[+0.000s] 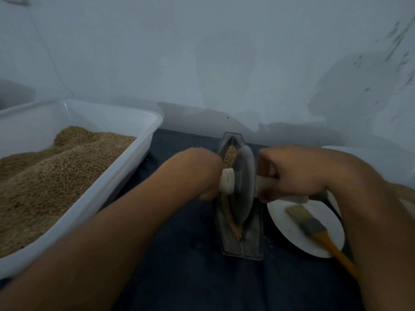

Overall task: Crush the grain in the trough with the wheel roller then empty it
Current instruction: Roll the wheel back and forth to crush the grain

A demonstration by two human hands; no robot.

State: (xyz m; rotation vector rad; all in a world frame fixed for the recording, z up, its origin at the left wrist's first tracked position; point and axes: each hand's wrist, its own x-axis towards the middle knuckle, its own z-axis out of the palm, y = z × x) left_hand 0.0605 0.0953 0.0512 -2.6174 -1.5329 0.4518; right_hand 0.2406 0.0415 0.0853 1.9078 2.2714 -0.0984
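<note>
Pale blue walls close off a dark blue cloth [179, 265], where the head view, the only one, finds me mid-grind. Both my hands work the wheel roller [243, 185]: my left hand [202, 173] curls around its pale handle [226, 180] on one side, my right hand [289, 173] wraps the handle on the other, fingers clamped tight on each. The disc stands on edge in the trough [253, 241], near its middle.

Crushing appears under way, not finished. Brown grain [230, 153] shows beyond the wheel and more lies along the groove on my side; whether it is yet fine enough I cannot tell. Emptying has not begun: the trough sits flat on the cloth, its load inside.

Boat-shaped, the trough runs lengthwise away from me, far tip toward the wall, near end toward my body. The roller's axle crosses it, left to right.

Waiting just right of the trough, a white plate [289, 234] carries a brush [314, 230]. A large tub [143, 140] of grain sits to my left.
</note>
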